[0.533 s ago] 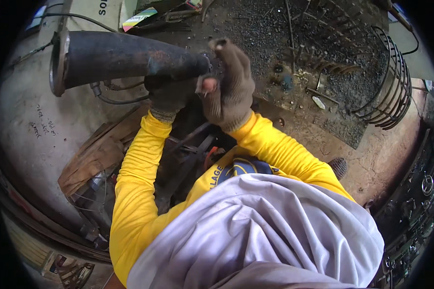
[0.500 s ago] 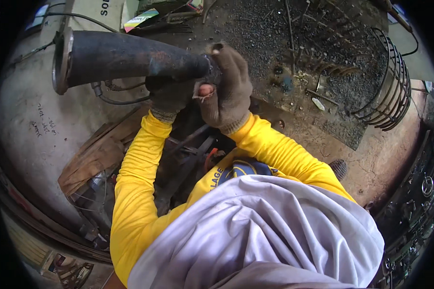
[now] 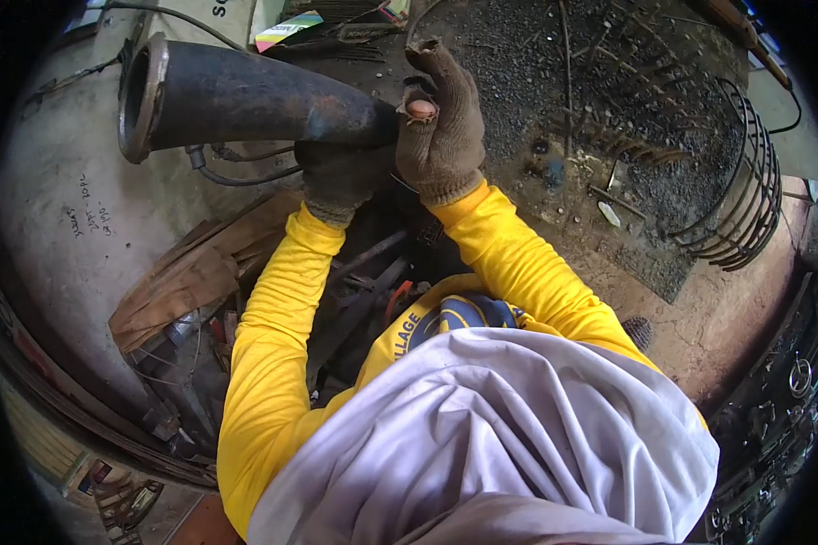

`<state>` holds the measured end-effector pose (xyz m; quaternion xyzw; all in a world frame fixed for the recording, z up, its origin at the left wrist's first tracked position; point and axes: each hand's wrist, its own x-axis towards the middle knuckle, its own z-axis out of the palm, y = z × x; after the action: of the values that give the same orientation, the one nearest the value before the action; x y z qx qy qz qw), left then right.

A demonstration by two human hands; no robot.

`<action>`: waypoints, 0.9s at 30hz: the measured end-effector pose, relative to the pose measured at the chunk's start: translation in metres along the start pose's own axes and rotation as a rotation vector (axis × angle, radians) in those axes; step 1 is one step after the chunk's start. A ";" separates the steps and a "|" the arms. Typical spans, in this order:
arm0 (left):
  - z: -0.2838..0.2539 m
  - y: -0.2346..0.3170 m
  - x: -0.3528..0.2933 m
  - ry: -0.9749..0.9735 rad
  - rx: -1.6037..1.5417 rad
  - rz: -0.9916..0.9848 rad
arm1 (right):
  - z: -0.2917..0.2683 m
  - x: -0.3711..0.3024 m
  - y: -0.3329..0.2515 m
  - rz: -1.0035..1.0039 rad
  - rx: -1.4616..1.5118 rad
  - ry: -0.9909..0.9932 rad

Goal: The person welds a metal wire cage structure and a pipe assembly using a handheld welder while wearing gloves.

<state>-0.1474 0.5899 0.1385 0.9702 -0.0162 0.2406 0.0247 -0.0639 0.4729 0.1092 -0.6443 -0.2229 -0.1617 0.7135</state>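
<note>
At upper left, you're apparently steadying the tapered metal pipe (image 3: 254, 100) on your left hand (image 3: 338, 174), its finger closure hidden, right hand (image 3: 445, 132) half-open, visibly gripping nothing, by the narrow end—next likely needs balanced support.

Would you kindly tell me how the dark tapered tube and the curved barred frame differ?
The tapered tube has a solid wall, while the barred frame has open gaps. The tube touches the gloved left hand; the frame is apart from it and the gloved right hand. Both are dark.
</note>
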 end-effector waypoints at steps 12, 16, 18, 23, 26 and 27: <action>0.024 -0.015 -0.026 -0.109 -0.011 -0.118 | 0.009 0.022 0.014 0.075 0.179 -0.090; 0.006 -0.014 -0.006 -0.041 -0.444 -0.137 | 0.011 0.018 0.019 0.024 0.238 -0.053; 0.007 -0.010 -0.001 0.017 -0.364 -0.130 | 0.012 0.017 0.018 0.055 0.264 -0.031; 0.027 -0.024 -0.020 0.067 -0.296 -0.045 | -0.001 0.022 -0.004 0.121 0.230 0.009; 0.027 -0.021 -0.024 0.049 -0.300 -0.139 | 0.000 0.016 -0.014 0.227 0.216 0.131; 0.026 -0.018 -0.020 0.035 -0.322 -0.180 | 0.005 0.018 -0.005 0.172 0.211 0.152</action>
<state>-0.1525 0.6064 0.1054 0.9468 0.0327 0.2487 0.2015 -0.0516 0.4782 0.1234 -0.5683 -0.1283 -0.1239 0.8033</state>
